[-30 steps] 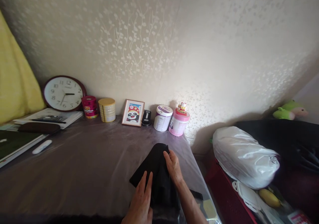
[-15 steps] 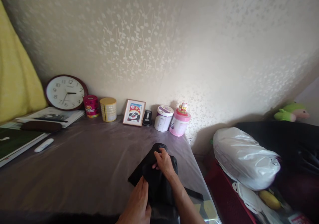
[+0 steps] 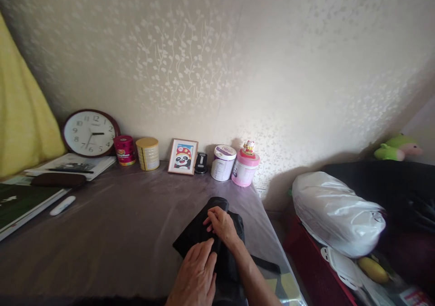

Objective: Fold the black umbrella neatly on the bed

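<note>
A black, shiny folded cloth item [image 3: 190,229] lies in uneven layers near the table's right side; its exact kind I cannot make out. From its right side a black strap [image 3: 265,264] sticks out. My left hand [image 3: 197,269] rests on its near part, palm down with the fingers stretched forward. Farther up, my right hand [image 3: 220,224] has its fingers curled against the upper layer, seemingly pinching the cloth. The right forearm covers part of the item.
Along the wall stand a clock [image 3: 90,133], a magenta tin [image 3: 124,150], a yellow-lidded can [image 3: 147,154], a panda picture [image 3: 182,157], a white tub [image 3: 223,163] and a pink tub [image 3: 244,170]. Right of the table edge lies a white plastic bag [image 3: 336,213].
My left hand has moved forward and right, turning flatter onto the black cloth. My right hand has shifted slightly toward me and left. The view has tilted a little.
</note>
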`<state>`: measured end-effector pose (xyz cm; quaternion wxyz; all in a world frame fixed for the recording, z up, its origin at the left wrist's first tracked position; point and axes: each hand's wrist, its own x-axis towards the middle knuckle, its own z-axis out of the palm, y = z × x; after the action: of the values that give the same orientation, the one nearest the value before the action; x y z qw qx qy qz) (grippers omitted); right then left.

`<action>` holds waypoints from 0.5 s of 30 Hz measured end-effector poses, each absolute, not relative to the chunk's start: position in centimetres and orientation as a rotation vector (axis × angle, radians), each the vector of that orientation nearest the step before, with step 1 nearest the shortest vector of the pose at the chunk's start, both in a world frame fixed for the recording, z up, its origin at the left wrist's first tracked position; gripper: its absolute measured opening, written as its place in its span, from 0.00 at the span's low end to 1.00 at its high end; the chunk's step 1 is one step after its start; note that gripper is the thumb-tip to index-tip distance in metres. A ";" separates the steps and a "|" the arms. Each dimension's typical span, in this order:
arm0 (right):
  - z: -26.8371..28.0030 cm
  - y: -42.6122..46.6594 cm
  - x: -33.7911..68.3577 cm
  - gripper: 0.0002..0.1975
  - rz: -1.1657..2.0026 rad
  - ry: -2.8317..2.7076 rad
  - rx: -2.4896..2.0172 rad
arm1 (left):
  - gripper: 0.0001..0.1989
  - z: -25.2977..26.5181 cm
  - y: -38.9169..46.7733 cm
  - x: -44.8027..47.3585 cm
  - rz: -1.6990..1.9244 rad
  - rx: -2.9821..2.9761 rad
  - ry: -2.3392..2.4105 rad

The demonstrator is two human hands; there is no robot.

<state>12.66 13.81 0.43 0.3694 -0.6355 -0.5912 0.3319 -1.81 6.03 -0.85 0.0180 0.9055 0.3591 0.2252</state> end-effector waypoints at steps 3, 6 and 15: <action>0.7 13.4 12.6 0.10 0.835 -1.535 -1.599 | 0.24 -3.2 6.2 -1.4 0.598 2.832 1.169; 1.1 12.5 12.4 0.11 0.744 -1.611 -1.576 | 0.31 -5.5 6.4 -1.3 0.592 2.812 1.202; -0.7 10.5 13.9 0.11 0.224 -2.014 -1.297 | 0.43 -9.2 7.2 -0.8 0.710 2.877 1.337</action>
<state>13.88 10.49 -0.74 0.3596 -0.5030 -0.7811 0.0868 -0.76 7.19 -9.20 -0.0546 0.8837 0.4106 0.2181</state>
